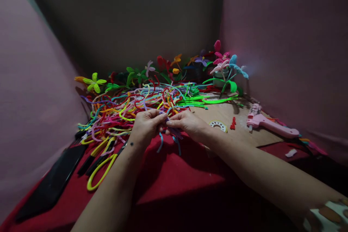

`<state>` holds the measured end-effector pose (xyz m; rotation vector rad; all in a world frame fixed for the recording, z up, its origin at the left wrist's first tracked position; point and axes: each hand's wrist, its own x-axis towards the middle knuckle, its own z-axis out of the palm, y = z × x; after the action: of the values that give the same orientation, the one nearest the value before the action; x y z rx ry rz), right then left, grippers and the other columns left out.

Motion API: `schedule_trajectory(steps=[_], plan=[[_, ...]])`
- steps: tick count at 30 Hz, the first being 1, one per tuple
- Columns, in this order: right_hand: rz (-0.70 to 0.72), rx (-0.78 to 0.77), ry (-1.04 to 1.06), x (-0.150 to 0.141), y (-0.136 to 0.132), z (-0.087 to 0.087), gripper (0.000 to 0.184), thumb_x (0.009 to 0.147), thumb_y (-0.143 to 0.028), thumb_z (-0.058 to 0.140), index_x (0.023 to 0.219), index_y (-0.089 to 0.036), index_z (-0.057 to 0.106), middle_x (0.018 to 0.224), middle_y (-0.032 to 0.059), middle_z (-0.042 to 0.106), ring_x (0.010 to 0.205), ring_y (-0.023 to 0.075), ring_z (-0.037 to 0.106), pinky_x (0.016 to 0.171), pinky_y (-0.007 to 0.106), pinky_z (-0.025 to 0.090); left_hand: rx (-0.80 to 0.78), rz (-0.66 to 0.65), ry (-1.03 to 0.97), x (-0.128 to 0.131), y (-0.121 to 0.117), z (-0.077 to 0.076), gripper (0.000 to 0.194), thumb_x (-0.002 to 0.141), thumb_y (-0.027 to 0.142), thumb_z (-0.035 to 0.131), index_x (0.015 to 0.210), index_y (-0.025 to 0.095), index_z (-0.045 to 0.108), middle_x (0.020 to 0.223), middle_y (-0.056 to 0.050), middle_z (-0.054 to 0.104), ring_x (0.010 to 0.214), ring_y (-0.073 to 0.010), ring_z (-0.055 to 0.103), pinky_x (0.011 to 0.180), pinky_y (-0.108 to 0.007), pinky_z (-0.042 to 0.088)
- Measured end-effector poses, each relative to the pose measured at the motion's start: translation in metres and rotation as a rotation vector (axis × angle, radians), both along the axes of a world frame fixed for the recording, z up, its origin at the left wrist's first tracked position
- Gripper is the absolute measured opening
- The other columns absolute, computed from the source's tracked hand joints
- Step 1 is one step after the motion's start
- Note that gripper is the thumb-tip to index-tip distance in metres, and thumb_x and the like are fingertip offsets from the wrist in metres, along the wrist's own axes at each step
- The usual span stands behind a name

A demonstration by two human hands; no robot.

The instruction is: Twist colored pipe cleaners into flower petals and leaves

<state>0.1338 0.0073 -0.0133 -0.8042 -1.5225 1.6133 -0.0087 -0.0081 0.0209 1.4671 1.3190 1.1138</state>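
My left hand (147,125) and my right hand (187,124) meet over the front of the red-covered table, fingers pinched close together. Between the fingertips is a purple pipe cleaner (177,134), partly hidden by the hands, with its lower part showing under my right hand. Light blue pipe cleaner ends (160,143) hang just below the hands; I cannot tell whether they are held. Right behind the hands spreads a tangled heap of coloured pipe cleaners (127,107), with bright green ones (194,100) at its right.
Yellow-handled scissors (102,172), pliers (94,156) and a black flat object (53,185) lie at left. On the brown board (239,141) are a white ring-shaped disc (218,126), a red piece (233,123) and a pink glue gun (272,124). Pipe-cleaner flowers (94,82) line the back.
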Motion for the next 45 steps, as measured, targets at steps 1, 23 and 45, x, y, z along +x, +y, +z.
schedule_trajectory(steps=[1, 23, 45], plan=[[0.002, -0.015, 0.012, 0.000, 0.000, 0.000, 0.024, 0.071, -0.032, 0.059, 0.064, -0.009, 0.064, 0.055, 0.0032, 0.060, 0.044, 0.0056, 0.042, 0.047, 0.021, 0.032, 0.012, 0.013, 0.012, 0.002, -0.001, 0.001, 0.023, 0.065, 0.031, 0.065, 0.058, 0.013, 0.054, 0.037, 0.006, 0.046, 0.030, -0.0033, 0.033, 0.031, -0.016, 0.021], [-0.061, 0.090, -0.040, -0.002, 0.002, -0.007, 0.015, 0.064, -0.021, 0.059, 0.058, -0.011, 0.068, 0.046, 0.0001, 0.056, 0.042, 0.0057, 0.036, 0.044, 0.022, 0.025, 0.341, 0.139, 0.266, 0.009, 0.001, -0.011, 0.021, 0.069, 0.032, 0.059, 0.057, 0.015, 0.060, 0.048, 0.003, 0.055, 0.046, -0.0075, 0.045, 0.044, -0.019, 0.034], [-0.025, -0.101, 0.009, -0.002, -0.003, 0.004, 0.015, 0.061, -0.024, 0.065, 0.061, -0.009, 0.065, 0.054, 0.0051, 0.064, 0.043, 0.0097, 0.051, 0.045, 0.023, 0.038, -0.081, -0.010, -0.266, 0.004, 0.010, -0.012, 0.034, 0.062, 0.035, 0.068, 0.052, 0.016, 0.042, 0.035, 0.010, 0.032, 0.029, -0.0022, 0.024, 0.031, -0.016, 0.016]])
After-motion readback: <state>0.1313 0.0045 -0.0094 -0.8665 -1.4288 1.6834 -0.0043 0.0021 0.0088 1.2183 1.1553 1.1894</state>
